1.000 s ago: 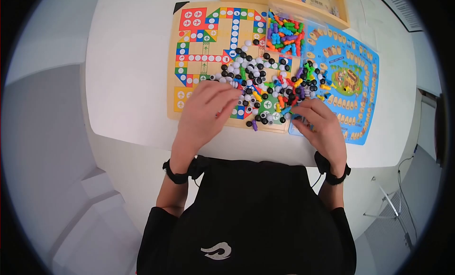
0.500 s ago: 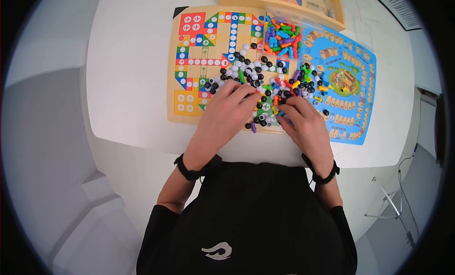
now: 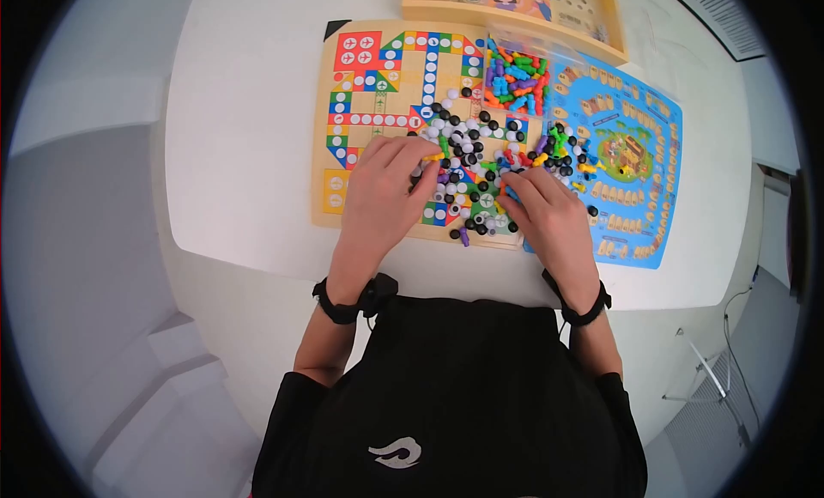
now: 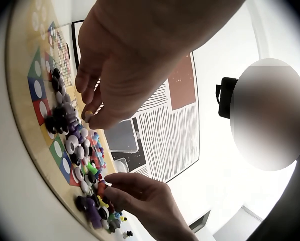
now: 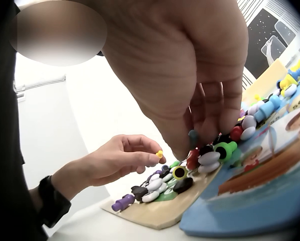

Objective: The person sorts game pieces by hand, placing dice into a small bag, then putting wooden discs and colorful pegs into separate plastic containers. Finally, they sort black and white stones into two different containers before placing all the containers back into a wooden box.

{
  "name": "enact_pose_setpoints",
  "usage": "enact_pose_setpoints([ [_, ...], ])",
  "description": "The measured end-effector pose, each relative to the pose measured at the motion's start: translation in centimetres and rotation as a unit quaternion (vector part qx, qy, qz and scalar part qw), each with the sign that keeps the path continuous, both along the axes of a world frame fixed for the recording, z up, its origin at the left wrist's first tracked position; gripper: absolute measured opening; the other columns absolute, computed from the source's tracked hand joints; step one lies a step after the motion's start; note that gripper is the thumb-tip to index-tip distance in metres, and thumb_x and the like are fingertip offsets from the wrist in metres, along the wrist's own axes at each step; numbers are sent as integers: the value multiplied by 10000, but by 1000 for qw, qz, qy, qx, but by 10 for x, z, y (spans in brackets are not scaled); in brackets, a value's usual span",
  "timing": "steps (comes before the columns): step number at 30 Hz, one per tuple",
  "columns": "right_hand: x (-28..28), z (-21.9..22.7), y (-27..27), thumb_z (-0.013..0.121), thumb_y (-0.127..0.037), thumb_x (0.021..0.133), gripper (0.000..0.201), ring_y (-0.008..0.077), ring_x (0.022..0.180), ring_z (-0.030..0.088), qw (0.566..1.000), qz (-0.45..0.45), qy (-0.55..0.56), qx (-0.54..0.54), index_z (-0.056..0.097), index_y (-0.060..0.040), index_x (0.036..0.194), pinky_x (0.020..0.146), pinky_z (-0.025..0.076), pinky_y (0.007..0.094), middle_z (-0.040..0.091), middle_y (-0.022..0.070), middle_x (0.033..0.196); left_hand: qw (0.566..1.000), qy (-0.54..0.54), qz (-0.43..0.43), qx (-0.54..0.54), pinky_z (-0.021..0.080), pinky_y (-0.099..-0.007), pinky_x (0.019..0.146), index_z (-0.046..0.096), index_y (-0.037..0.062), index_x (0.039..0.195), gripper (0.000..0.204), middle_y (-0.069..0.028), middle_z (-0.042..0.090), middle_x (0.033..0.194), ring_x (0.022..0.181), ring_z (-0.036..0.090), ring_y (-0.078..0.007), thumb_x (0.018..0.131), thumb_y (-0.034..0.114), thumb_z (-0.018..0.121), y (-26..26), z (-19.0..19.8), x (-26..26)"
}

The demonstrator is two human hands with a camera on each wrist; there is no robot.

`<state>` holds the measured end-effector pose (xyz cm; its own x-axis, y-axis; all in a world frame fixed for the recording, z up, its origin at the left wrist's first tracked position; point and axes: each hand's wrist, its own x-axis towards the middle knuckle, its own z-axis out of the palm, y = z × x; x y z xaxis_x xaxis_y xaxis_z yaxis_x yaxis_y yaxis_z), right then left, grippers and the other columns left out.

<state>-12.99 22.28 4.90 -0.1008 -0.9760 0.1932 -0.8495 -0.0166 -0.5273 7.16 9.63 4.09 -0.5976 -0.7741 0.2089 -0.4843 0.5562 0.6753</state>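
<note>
"What's the left hand (image 3: 384, 193) got?"

"A yellow peg (image 3: 433, 157), pinched between thumb and fingertips, above the left part of the pile."

"And the right hand (image 3: 556, 221)?"

"Curled low at the pile's near side, with thumb and fingers pinching a blue peg (image 5: 193, 135). They hide most of it. The hands are apart, stones and pegs between them."

"What's in the way?"

"Black and white stones (image 3: 457, 136), mixed with coloured pegs. They cover the middle of the wooden board (image 3: 354, 98) and spill onto the blue board (image 3: 622, 206) to its right. One black stone (image 3: 592, 211) lies apart there, and a purple peg (image 3: 464, 237) lies at the wooden board's near edge."

"Anything beyond?"

"A clear box (image 3: 546, 103) full of pegs, just past the pile, over the wooden board's far right corner. Behind that, a wooden box (image 3: 463, 17) with round pieces and a picture inside. It's all on the white table (image 3: 245, 154)."
</note>
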Motion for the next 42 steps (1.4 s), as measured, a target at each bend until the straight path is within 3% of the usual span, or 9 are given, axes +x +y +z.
enact_pose_setpoints([
  [10, 0, -1, -3, 782, -41, 825, 224, 237, 838, 670, 998, 34, 42, 42, 698, -45, 1032, 704, 579, 361, 596, 60, 931, 1000, 8, 9, -2, 571, -357, 777, 749, 58, 1093, 231, -70, 715, 1047, 976, 677, -257, 867, 19, 771, -9, -11, -1],
  [18, -15, 25, 0, 758, -39, 889, 136, 297, 768, 697, 991, -23, -113, 67, 729, -45, 1022, 680, 560, 381, 701, 90, 917, 999, -24, -23, -14, 553, -395, 837, 735, 44, 1063, 190, -94, 707, 994, 959, 671, -301, 876, 61, 768, -13, -4, -16],
  [22, -31, 38, -4, 757, -38, 900, 142, 273, 769, 699, 986, -40, -151, 62, 725, -29, 1038, 673, 544, 359, 708, 98, 928, 998, -37, -42, -15, 550, -407, 815, 728, 44, 1050, 183, -102, 707, 962, 940, 672, -317, 873, 70, 771, -14, -3, -23],
  [25, -41, 46, -19, 756, -38, 908, 160, 241, 766, 699, 986, -61, -145, 51, 729, -27, 1065, 674, 537, 342, 715, 105, 938, 998, -39, -46, -8, 552, -413, 805, 729, 46, 1035, 169, -105, 711, 953, 931, 678, -322, 875, 81, 773, -12, -4, -28],
  [27, -44, 46, -35, 761, -40, 910, 192, 221, 772, 695, 987, -88, -134, -11, 727, -32, 1100, 687, 531, 330, 720, 111, 982, 998, -53, -33, -11, 558, -414, 784, 735, 49, 1028, 157, -106, 713, 948, 895, 688, -316, 876, 75, 766, -10, -2, -29],
  [31, -45, 40, -48, 757, -24, 910, 254, 217, 878, 711, 984, -95, -129, -74, 712, -36, 1160, 770, 561, 330, 722, 108, 1135, 997, -64, -30, 3, 562, -405, 751, 741, 55, 1024, 153, -100, 714, 946, 845, 694, -298, 872, 65, 760, -12, -2, -29],
  [36, -65, 23, -21, 754, -20, 913, 234, 209, 942, 715, 981, -125, -141, -49, 720, -36, 1144, 796, 570, 326, 728, 96, 1163, 997, -77, -25, 0, 566, -370, 689, 756, 86, 1017, 156, -71, 726, 965, 762, 696, -260, 862, 63, 758, -11, -5, -27],
  [42, -83, 13, 27, 753, -28, 915, 206, 225, 980, 714, 971, -200, -134, 12, 727, -28, 1120, 820, 562, 331, 736, 91, 1172, 996, -79, -35, 24, 586, -346, 723, 762, 91, 1035, 189, -57, 742, 1000, 820, 724, -249, 850, 49, 764, -8, 3, -29],
])
